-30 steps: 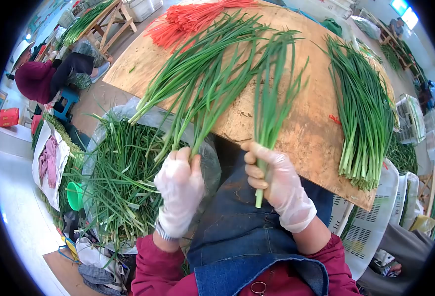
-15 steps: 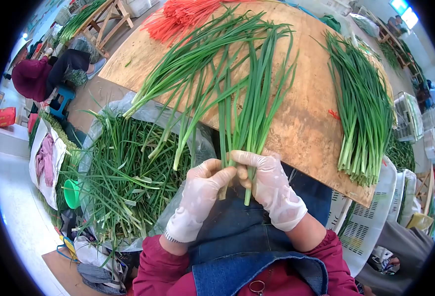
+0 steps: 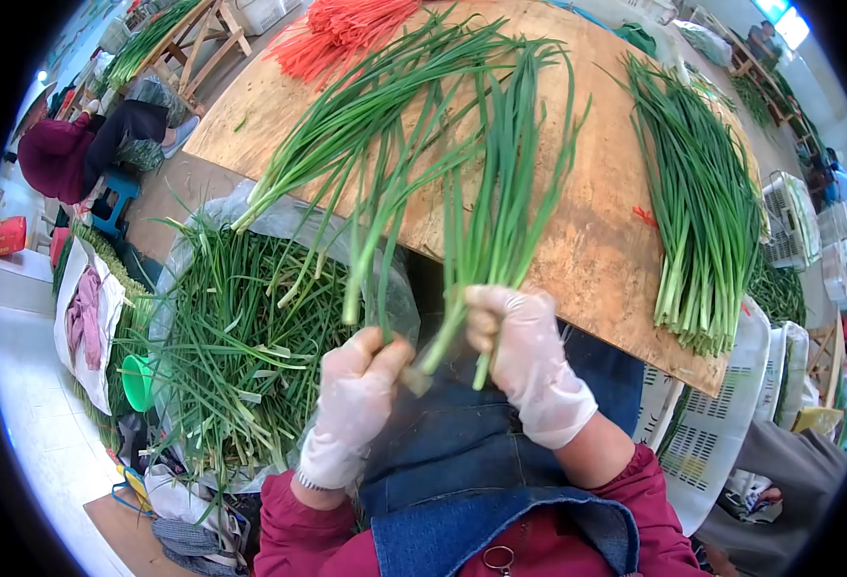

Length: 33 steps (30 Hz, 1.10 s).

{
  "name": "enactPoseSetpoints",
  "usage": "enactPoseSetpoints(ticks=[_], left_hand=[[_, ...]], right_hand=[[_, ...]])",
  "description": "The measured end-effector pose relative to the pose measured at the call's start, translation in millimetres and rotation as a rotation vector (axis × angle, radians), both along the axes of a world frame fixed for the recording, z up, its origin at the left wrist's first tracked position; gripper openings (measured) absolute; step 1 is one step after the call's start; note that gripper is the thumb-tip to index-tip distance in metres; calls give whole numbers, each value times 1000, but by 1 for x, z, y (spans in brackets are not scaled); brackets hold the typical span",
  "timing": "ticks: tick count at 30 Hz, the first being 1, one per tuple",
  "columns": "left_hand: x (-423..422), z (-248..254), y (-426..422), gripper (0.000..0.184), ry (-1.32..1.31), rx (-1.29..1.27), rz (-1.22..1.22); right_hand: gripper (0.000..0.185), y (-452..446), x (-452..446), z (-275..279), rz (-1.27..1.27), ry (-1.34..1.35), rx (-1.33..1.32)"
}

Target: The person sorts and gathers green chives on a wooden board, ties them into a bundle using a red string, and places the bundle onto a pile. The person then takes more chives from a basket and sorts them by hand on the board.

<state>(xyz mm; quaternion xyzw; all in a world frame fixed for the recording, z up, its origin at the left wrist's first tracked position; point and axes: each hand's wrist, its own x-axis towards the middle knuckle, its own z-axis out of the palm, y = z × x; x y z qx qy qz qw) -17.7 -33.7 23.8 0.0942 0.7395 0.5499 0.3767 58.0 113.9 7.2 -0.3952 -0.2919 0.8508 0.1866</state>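
Note:
My left hand, in a thin whitish glove, is closed on a few green chive leaves below the table edge. My right hand, gloved the same way, grips a small bunch of garlic chives near its pale stem ends; the leaves trail up over the wooden board. One pale stem slants from the right hand toward the left, blurred at its tip. Beside them, a loose pile of chives lies with stems over the board's left edge. A thick, neat bundle of chives rests at the board's right side.
A plastic-lined container heaped with chive scraps stands left of my lap. Red ties lie at the board's far edge. White crates stand at right. A seated person is at far left.
My left hand has moved left and down, away from the right hand, drawing leaves with it. My right hand keeps its hold on the chive bunch, nearly in place.

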Motion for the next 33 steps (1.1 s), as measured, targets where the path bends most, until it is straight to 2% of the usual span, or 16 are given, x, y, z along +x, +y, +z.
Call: enactPoseSetpoints(ticks=[2,4,8,9,11,14,16,19,23,26,33], left_hand=[[-5,-2,-16,14,-29,39,39],[-10,-7,-22,12,-2,24,87],[-6,14,4,15,54,-44,-64],[-5,12,10,18,24,-22,-91],[-2,3,22,19,144,15,-135],[-4,4,34,18,-86,141,-122],[-9,1,33,16,-126,128,-112],[-14,-11,28,12,-204,163,-78],[-13,-12,25,11,-265,178,-90],[-6,-6,29,10,-224,180,-22],[1,17,3,11,-168,169,59]], right_hand=[[4,12,0,6,-40,42,54],[5,11,-2,12,29,-17,112],[12,-5,-7,10,129,-98,252],[14,-8,-9,9,127,-125,289],[17,-13,-12,15,124,-139,270],[21,-14,-12,15,111,-123,274],[24,-12,-9,8,111,-53,301],[24,-7,-7,4,143,-97,224],[15,-8,-9,5,226,-96,209],[11,-8,-10,4,113,-107,149],[7,13,-3,4,53,35,22]])
